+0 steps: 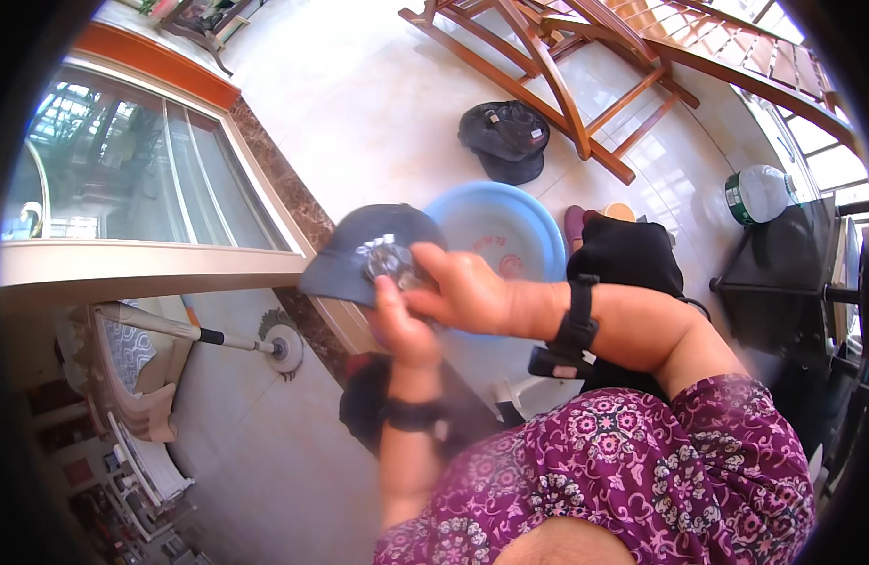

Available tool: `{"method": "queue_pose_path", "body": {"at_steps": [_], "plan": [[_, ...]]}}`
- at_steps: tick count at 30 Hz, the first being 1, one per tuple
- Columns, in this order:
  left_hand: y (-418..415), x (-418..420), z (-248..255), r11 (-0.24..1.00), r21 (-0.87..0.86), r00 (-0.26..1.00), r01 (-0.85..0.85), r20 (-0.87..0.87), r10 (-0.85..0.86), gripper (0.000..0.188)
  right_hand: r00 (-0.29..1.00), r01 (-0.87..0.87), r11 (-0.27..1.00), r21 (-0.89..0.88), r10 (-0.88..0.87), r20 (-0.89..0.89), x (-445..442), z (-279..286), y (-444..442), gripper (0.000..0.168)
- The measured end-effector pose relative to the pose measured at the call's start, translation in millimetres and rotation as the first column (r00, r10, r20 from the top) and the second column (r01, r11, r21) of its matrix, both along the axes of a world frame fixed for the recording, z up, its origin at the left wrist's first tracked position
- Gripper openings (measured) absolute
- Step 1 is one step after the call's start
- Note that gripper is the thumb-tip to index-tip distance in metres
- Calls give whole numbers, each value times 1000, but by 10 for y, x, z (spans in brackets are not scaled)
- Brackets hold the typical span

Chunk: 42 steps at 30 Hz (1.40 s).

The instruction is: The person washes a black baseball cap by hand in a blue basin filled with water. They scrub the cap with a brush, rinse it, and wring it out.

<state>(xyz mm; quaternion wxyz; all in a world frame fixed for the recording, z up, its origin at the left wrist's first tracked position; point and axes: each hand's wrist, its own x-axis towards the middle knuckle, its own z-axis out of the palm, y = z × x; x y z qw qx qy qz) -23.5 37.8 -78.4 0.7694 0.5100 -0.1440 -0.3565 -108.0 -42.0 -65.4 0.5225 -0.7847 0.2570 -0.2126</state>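
A dark baseball cap (pixel 349 244) with pale marking on its front is held up over the left rim of a blue plastic basin (pixel 547 233). My left hand (pixel 406 335) grips the cap's near edge, thumb on top. Against the crown, my right hand (pixel 469 289) has its fingers around a small shiny, silvery object (pixel 388 265), blurred, perhaps a scourer. The basin seems to contain liquid, and red printing shows on its bottom. On the tiled floor beyond the basin lies a black cap (pixel 508 138), brim towards me.
A wooden rocking chair (pixel 582 106) stands at the far right. At the right are a large clear plastic bottle (pixel 763 194) and a black table (pixel 773 254). To the left are a framed glass door (pixel 152 169) and a mop (pixel 282 347). My black-clad knee (pixel 621 254) is beside the basin.
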Motion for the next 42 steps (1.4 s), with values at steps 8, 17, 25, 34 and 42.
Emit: {"method": "queue_pose_path", "body": {"at_steps": [8, 17, 25, 34, 42], "plan": [[-58, -218, -90, 999, 20, 903, -37, 428, 25, 52, 974, 195, 980, 45, -188, -127, 274, -15, -570, 35], [-215, -72, 252, 975, -95, 964, -201, -197, 179, 60, 965, 262, 964, 56, -259, -46, 373, -30, -490, 39], [-85, 294, 344, 958, -144, 918, -249, -349, 186, 59, 986, 84, 989, -125, -64, 152, 65, -144, -19, 50], [-8, 319, 279, 964, -78, 885, -256, -420, 201, 54, 971, 14, 998, -66, 2, 239, 28, -16, 96, 40], [-182, 197, 294, 961, -192, 901, -200, -421, 104, 59, 984, 175, 982, -70, -175, 18, 134, -265, -361, 43]]}}
